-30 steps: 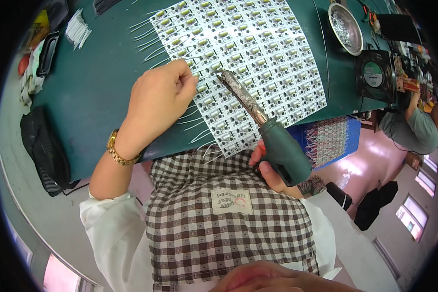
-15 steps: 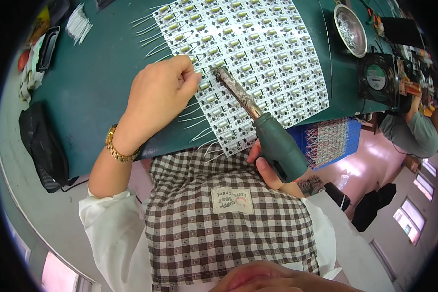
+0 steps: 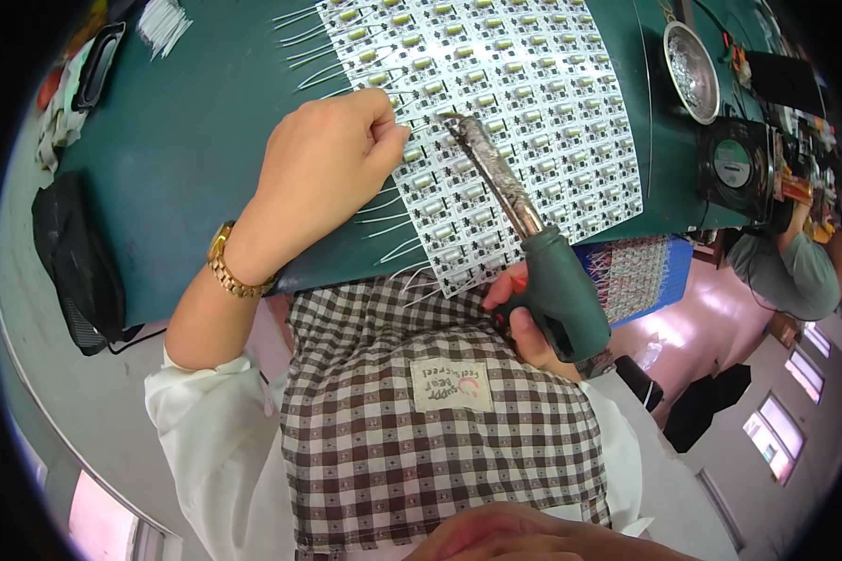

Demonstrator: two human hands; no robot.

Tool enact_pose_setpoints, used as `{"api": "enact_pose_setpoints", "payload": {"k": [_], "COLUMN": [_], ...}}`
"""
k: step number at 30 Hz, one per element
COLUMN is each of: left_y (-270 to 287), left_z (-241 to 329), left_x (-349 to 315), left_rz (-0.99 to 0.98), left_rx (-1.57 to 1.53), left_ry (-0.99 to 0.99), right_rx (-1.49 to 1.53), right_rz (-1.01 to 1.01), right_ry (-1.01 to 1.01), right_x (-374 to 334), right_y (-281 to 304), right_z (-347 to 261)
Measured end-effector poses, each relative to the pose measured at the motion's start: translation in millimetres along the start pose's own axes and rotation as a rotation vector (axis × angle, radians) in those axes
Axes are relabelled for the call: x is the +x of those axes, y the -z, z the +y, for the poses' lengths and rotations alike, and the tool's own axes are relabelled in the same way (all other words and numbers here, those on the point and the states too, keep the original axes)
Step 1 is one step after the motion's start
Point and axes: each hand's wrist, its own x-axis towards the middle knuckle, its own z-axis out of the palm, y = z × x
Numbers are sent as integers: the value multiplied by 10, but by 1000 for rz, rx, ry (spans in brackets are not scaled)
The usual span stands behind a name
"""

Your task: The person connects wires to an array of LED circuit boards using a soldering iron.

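Observation:
A white panel of many small circuit boards (image 3: 585, 201) lies on the green table, each board carrying a yellowish cylindrical part. Thin white wires (image 3: 299, 37) stick out from the panel's left edge. My left hand (image 3: 337, 150), wearing a gold watch, is closed in a pinch over that edge; a thin white wire shows at its fingertips, mostly hidden. My right hand (image 3: 524, 323) is wrapped round the green handle of a soldering iron (image 3: 561, 290), seen from below the handle. The iron's dark tip rests at or just above the panel, slightly right of my left fingertips.
A metal bowl (image 3: 690, 75) and a black fan-like device (image 3: 732, 161) stand at the right. Below the table edge sits a blue crate (image 3: 669, 290) of wired pieces. Loose white sticks (image 3: 164, 28) and a black bag (image 3: 79, 262) lie left. Another person's arm (image 3: 795, 224) is far right.
The panel, both hands and the iron have shifted a little up and right in the picture, largely together. The iron's tip sits slightly farther from my left fingertips. Both grips stay the same.

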Motion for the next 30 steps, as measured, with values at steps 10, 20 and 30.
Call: {"api": "enact_pose_setpoints", "payload": {"k": [10,20,30], "left_y": [-12,224,89], "left_z": [-60,178,117], "left_x": [-32,-115,-24], "left_rz": [9,-179,-288], "left_rx": [-52,-449,-334], "left_ry": [-80,225,219], "right_rx": [145,13,88], "right_rz": [229,-45,-64], "right_ry": [-92,37,4], "right_x": [-8,-175,-190], "right_y": [-199,37,38], "right_z": [-40,-4,-3]}}
